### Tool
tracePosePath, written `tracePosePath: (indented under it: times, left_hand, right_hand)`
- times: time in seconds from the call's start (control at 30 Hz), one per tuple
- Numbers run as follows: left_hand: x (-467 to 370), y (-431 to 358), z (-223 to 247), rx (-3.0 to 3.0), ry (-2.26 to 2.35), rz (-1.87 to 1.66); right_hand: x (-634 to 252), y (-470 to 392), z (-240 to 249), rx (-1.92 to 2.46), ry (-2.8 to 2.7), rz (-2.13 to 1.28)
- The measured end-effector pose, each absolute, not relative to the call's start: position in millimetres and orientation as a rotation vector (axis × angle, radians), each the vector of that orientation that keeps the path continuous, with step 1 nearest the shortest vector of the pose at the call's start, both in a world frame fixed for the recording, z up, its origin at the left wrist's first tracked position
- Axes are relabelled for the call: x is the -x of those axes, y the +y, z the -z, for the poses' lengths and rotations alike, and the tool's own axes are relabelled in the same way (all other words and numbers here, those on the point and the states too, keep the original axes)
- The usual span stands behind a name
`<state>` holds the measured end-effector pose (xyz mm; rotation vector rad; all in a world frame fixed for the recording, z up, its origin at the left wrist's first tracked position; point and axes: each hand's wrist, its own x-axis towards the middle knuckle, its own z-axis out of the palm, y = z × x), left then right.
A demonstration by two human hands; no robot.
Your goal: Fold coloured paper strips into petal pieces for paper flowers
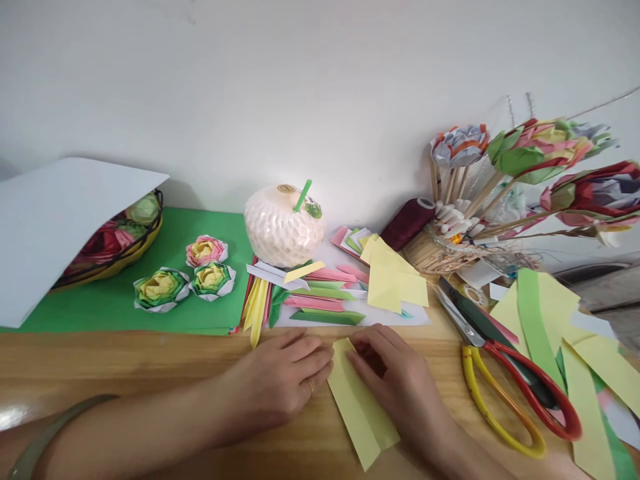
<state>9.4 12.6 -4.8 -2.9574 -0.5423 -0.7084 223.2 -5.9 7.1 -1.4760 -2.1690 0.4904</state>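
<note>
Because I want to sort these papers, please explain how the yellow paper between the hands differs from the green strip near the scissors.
The yellow paper is pale yellow; the green strip is bright green. The yellow paper has a lengthwise crease; the green strip shows no clear crease. The yellow paper lies between the left hand and right hand; the green strip lies on yellow sheets. Both are longer than wide.

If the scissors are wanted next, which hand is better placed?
The right hand, most likely: the scissors lie to its right; the left hand is farther off, across the yellow paper.
</note>
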Motion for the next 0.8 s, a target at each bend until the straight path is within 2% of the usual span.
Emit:
tracePosePath:
  times: [0.33, 0.8]
  left_hand:
    - [-5.0, 17.4, 4.8, 2.997, -0.535, 0.578]
    - [-6.0, 17.3, 6.2, 2.974, -0.522, 0.518]
  right_hand:
    - [-231.5, -5.9, -6.3, 1.1, -2.436, -0.192]
    - [-233.0, -6.3, -14.7, 0.981, -2.578, -0.152]
